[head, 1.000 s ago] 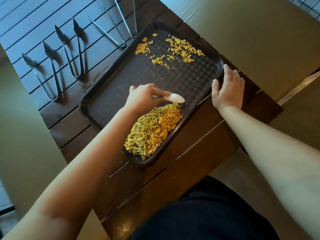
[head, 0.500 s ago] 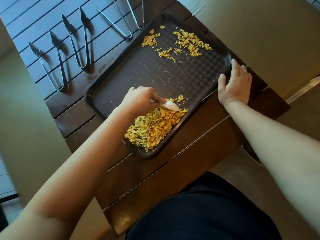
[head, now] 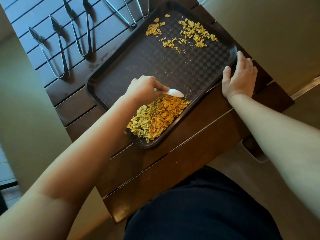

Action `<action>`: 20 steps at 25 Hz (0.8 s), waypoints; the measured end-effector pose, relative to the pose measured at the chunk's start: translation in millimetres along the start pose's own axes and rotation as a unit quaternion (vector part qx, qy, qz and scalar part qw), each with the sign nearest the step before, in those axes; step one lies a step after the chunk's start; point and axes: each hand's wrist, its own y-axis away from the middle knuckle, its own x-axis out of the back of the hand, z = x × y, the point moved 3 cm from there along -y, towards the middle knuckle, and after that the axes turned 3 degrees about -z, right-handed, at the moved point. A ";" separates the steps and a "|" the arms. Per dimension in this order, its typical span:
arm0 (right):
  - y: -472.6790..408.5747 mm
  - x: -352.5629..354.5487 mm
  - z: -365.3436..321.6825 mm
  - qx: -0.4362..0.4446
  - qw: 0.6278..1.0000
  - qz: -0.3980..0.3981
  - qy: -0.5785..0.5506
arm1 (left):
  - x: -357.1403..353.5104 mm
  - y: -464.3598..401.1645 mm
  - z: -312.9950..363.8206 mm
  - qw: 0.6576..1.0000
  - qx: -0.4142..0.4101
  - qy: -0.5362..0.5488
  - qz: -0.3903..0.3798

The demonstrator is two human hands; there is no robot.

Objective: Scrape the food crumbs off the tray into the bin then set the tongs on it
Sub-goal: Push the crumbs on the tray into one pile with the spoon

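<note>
Head view: dark clothing at bottom edge, forearms reaching over dark slatted table [head: 181, 149]. Tray [head: 110, 87] lies diagonally on table. Big crumb heap [head: 155, 118] in tray's near corner. Left hand [head: 143, 89] curled round white spoon [head: 174, 93], bowl touching heap's far edge. Right hand [head: 239, 76] rests on tray's right rim, fingers straight, thumb against rim. Smaller scattered crumbs [head: 194, 34] at tray's far end. Beyond tray's left side, black-tipped tongs [head: 57, 54] and second pair [head: 83, 35] lie on slats; steel tongs [head: 124, 13] near far corner.
</note>
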 end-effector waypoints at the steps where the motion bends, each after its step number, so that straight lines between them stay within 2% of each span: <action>1: 0.3 0.0 -0.2 0.000 1.000 -0.001 0.000 | 0.4 3.4 -3.6 1.000 0.001 -0.002 -0.003; 6: 0.8 0.5 -0.4 0.004 1.000 0.004 0.002 | 0.5 1.6 9.5 0.997 0.010 0.058 0.058; 9: -0.1 0.9 -0.6 0.006 1.000 0.005 -0.001 | -4.9 -2.8 27.8 0.999 -0.011 0.019 0.028; 14: 1.0 -0.8 0.6 0.005 1.000 0.004 0.005 | -0.4 4.3 14.8 0.998 -0.045 -0.027 -0.025; 20: 0.2 -1.3 1.1 0.002 1.000 0.003 0.003 | 16.8 -15.8 22.2 0.988 0.012 0.138 0.071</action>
